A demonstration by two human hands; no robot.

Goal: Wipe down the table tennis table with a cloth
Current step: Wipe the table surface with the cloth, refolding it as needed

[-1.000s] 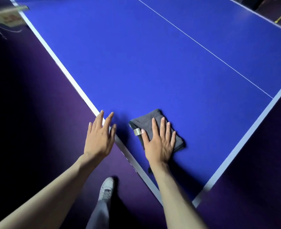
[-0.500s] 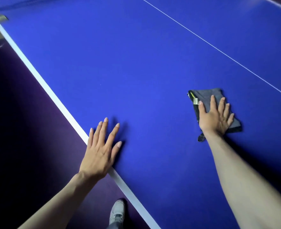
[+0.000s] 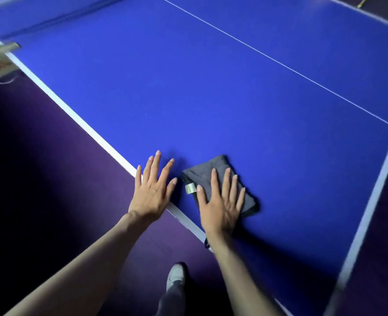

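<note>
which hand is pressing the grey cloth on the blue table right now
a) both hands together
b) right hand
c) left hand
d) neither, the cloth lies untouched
b) The right hand lies flat with straight fingers on the grey cloth, while the left hand rests beside it at the white edge line of the table, apart from the cloth.

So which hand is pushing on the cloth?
The right hand. Its fingers lie flat on the grey cloth. The left hand is spread over the table's white edge, touching no cloth.
</note>
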